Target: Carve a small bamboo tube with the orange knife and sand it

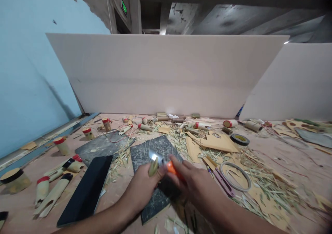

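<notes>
Near the middle of the worktop my left hand point(143, 182) is closed around a short greenish piece of bamboo point(153, 167), its tip poking up past the thumb. My right hand point(190, 177) grips an orange-handled knife point(174, 170) right beside it. The knife's end is blurred, with a bright glint over the bamboo; whether the two touch I cannot tell. Both hands are above a dark, scratched board point(155, 149). Part of the bamboo and most of the handle are hidden by fingers.
A black flat slab point(85, 189) like a phone lies left, near several bamboo tubes point(61, 145) with red or black bands. To the right are shavings point(272, 189), tape rolls point(240, 139), a purple-handled tool point(224, 182) and cut brown card point(219, 142). A pale panel point(166, 74) stands behind.
</notes>
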A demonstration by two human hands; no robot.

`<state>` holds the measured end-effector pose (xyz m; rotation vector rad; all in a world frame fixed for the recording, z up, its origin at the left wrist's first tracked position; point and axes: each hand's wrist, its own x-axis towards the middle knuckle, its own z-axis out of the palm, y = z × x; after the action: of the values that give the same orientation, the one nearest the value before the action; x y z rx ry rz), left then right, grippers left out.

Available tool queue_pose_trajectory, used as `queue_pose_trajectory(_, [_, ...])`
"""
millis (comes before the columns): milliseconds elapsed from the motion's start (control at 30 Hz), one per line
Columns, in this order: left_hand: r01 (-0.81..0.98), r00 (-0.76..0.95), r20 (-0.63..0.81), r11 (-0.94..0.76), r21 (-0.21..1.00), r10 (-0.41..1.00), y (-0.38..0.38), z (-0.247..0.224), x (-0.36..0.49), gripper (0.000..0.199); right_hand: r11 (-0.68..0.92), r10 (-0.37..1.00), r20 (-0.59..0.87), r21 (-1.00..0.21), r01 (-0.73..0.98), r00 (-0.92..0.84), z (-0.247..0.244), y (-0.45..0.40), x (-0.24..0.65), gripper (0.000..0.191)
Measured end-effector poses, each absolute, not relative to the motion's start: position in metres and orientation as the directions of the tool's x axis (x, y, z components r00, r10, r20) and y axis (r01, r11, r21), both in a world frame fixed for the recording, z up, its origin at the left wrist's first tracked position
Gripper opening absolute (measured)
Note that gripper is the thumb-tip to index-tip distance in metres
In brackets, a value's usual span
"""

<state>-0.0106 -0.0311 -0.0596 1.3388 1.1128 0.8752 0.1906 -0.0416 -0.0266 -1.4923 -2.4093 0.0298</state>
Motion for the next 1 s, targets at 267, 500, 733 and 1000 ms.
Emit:
queue_pose_trajectory(267, [0.034, 0.353, -0.222, 0.225, 0.974, 0.909, -0.026, -0.057, -0.014, 0.058, 0.410, 0.898, 0.289, -0.270, 0.871, -0.332, -0.020, -0.026, 0.206, 0.046])
queue_pose_trajectory(500, [-0.009, 0.435, -0.191, 0.216, 0.976, 0.880, -0.030, -0.049, -0.017, 0.055, 0.618, 0.786, 0.222, -0.290, 0.731, -0.576, -0.023, -0.031, 0.205, 0.050])
queue_pose_trajectory(733, [-0.143, 0.443, -0.109, 0.191, 0.971, 0.890, -0.034, -0.049, -0.013, 0.042, 0.659, 0.746, 0.246, -0.135, 0.740, -0.619, -0.031, -0.036, 0.200, 0.050])
queue_pose_trajectory(1000, [0.018, 0.302, -0.254, 0.261, 0.965, 0.919, -0.028, -0.050, -0.010, 0.058, 0.380, 0.921, 0.194, -0.266, 0.886, -0.337, -0.030, -0.033, 0.191, 0.050])
